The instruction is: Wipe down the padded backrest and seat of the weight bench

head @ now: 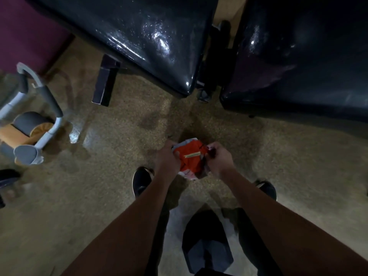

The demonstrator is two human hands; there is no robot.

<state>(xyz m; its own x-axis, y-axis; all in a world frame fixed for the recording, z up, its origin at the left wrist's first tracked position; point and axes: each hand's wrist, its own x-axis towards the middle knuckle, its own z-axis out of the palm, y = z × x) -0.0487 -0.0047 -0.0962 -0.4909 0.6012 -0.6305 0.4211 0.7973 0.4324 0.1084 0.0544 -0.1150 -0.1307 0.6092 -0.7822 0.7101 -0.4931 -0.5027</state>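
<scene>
Both hands meet low in front of the person, above the speckled tan floor [99,196]. The left hand [166,158] and the right hand [218,160] each grip a side of a crumpled orange-red cloth [191,158], fingers curled into it. The two glossy black padded bench cushions [139,36] [298,56] lie well apart from the hands, farther ahead. Dark shoes [141,181] stand below.

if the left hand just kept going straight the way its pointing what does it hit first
The left hand points up-frame toward the bench, gripping the orange cloth. Beyond that, likely the near edge of the left black pad, though depth is unclear.
</scene>
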